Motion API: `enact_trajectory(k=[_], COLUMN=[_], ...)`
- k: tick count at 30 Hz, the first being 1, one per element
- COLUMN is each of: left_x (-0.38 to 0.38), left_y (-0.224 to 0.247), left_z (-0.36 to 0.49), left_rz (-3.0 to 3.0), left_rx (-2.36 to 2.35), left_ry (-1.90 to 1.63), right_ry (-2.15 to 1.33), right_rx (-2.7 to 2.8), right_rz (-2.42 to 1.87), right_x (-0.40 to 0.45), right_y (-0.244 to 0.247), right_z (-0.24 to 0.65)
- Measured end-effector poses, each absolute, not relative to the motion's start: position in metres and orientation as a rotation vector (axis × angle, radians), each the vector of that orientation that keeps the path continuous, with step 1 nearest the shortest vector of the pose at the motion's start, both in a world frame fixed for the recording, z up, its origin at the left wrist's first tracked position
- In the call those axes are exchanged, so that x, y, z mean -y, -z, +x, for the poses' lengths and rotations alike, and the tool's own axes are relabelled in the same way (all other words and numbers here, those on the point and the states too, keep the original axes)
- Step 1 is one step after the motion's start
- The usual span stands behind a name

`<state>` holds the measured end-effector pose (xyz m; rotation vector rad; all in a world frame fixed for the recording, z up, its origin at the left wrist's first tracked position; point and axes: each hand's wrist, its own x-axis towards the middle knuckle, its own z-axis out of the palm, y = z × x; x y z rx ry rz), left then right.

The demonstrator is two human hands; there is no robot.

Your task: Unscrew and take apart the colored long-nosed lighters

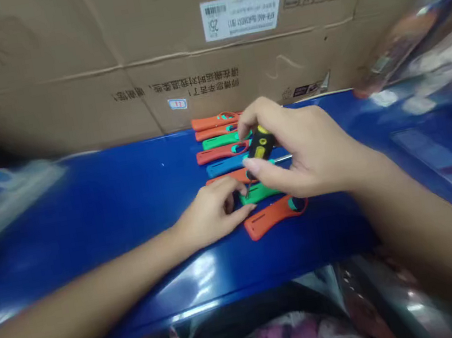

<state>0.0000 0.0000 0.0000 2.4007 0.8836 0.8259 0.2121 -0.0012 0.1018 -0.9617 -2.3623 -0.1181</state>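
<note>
Several long-nosed gas lighters lie side by side in a column on the blue table (136,184). My right hand (304,143) grips a screwdriver (260,146) by its black and yellow handle, shaft slanting down to the left. Its tip meets the butt end of a green lighter (261,192). The thumb and fingers of my left hand (214,212) close around that same end, steadying it. Nearest me lies an orange lighter (267,219), just below the green one. Beyond are a blue lighter (223,167) and a red lighter (217,154); my right hand hides several nozzles.
A large cardboard box (167,33) stands upright along the table's far edge. On the right lie a phone-like flat object (447,159) and a blurred bottle (401,48). A blurred pale object (4,202) lies at the left.
</note>
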Motion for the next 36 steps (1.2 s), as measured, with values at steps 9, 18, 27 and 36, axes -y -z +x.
enact_trajectory(k=[9, 18, 27, 36], left_x=[0.0003, -0.0003, 0.0000, 0.0002], left_y=[-0.0036, -0.0027, -0.0040, -0.0036], left_z=[0.0008, 0.0009, 0.0009, 0.0013], left_rz=[2.383, 2.380, 2.396, 2.377], left_rx=[-0.901, -0.888, -0.882, -0.909], left_ry=[-0.790, -0.799, -0.806, -0.779], right_ry=[0.087, 0.122, 0.099, -0.016], right_rx=[2.395, 2.422, 2.386, 1.861], right_rz=[-0.959, -0.979, -1.007, -0.973], right_x=[0.0028, 0.0035, 0.0036, -0.0024], right_y=[-0.1047, -0.1065, -0.1047, -0.1035], right_z=[0.2148, 0.2146, 0.2131, 0.2114])
